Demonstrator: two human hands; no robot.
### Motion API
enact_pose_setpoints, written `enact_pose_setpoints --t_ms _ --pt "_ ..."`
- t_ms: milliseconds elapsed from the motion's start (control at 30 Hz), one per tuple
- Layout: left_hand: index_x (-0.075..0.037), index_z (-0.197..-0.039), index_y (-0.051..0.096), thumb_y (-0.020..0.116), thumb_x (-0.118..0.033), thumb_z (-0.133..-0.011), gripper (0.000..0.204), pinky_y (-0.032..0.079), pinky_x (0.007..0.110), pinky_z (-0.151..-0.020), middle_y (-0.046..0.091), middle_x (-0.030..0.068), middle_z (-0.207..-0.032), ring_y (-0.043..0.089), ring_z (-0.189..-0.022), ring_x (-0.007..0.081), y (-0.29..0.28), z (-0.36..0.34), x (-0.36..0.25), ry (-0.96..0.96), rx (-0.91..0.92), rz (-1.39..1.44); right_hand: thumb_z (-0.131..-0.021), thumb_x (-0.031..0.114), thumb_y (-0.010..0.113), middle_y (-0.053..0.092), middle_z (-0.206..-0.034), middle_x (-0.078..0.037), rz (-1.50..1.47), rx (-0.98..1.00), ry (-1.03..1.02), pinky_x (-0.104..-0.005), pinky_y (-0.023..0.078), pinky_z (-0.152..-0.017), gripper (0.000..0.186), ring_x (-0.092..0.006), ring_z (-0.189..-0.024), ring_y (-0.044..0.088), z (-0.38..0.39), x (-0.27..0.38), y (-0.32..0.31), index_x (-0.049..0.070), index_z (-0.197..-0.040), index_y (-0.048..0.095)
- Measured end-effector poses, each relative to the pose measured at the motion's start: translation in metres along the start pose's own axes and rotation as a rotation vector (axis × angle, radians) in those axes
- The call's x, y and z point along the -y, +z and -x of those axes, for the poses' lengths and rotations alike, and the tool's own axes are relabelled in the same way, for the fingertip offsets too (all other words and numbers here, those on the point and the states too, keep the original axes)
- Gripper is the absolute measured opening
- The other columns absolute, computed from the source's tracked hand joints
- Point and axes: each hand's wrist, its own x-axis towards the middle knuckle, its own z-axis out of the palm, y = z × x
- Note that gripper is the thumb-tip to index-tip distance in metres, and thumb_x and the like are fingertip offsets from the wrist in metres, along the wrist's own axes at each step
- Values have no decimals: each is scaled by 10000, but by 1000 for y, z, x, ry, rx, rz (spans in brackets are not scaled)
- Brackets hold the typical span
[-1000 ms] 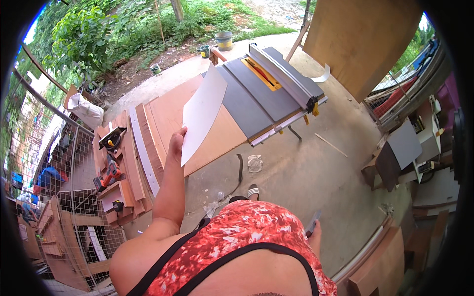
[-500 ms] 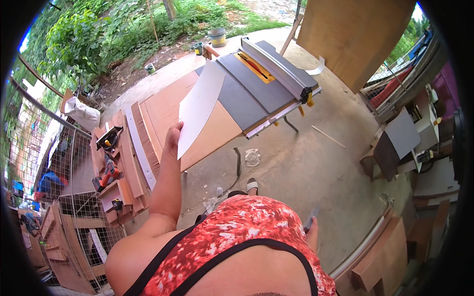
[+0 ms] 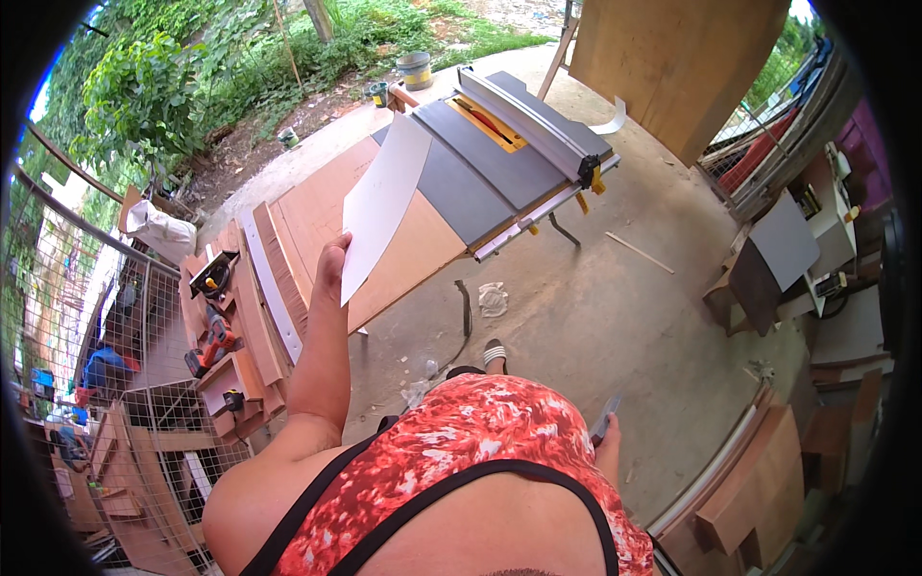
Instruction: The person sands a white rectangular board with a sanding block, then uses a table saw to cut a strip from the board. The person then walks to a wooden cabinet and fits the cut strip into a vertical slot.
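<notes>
My left hand (image 3: 333,254) grips a white sheet (image 3: 382,197) with one curved edge by its lower left side, holding it upright over a plywood panel (image 3: 408,264) that lies beside the grey table saw (image 3: 495,192). The saw has a yellow insert (image 3: 485,125) and a long fence (image 3: 538,130). Low at my right side, partly behind my patterned top, my right hand (image 3: 607,437) is closed around a flat grey object (image 3: 607,411), too small to identify surely.
A bench of boards (image 3: 252,389) at left carries a circular saw (image 3: 213,274) and orange drill (image 3: 213,344), beside wire mesh fencing (image 3: 67,317). A large plywood sheet (image 3: 672,77) stands at back right. Cabinet pieces (image 3: 788,250) and boards (image 3: 749,480) line the right. A bucket (image 3: 413,69) stands behind.
The view has shifted slightly, so the saw and panel appear higher and further left. The white sheet and my left hand have moved slightly left and up in the picture, still gripped.
</notes>
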Motion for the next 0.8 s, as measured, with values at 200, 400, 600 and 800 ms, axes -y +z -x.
enact_pose_setpoints --t_ms 200,400,600,800 --pt "-7 -1054 525 418 -226 -1086 246 518 255 -473 589 44 -710 569 -501 155 4 6 1 11 -23 17 -865 513 691 633 -1102 -98 -17 -12 -41 -490 510 -851 581 -285 -990 614 -7 -10 -3 98 -1263 607" --pt "-6 -1044 528 426 -244 -1082 263 509 254 -460 590 48 -699 579 -495 163 0 7 2 15 -7 15 -867 503 691 633 -1076 -95 -20 -14 -40 -486 511 -838 554 -281 -971 616 -13 -13 -6 100 -1241 620" --pt "-2 -1023 579 444 -295 -1076 327 506 271 -493 624 74 -736 606 -536 189 6 24 -1 -9 72 -130 -874 511 679 631 -1097 -98 -35 -14 -20 -489 506 -870 571 -287 -1003 613 -18 -17 -15 92 -1256 616" --pt "56 -1121 613 475 -282 -1061 370 553 316 -629 692 143 -908 672 -706 222 -22 14 -12 34 27 -317 -885 513 669 630 -1119 -100 -8 -8 12 -492 500 -887 578 -290 -1023 606 -14 -30 -9 90 -1274 608"
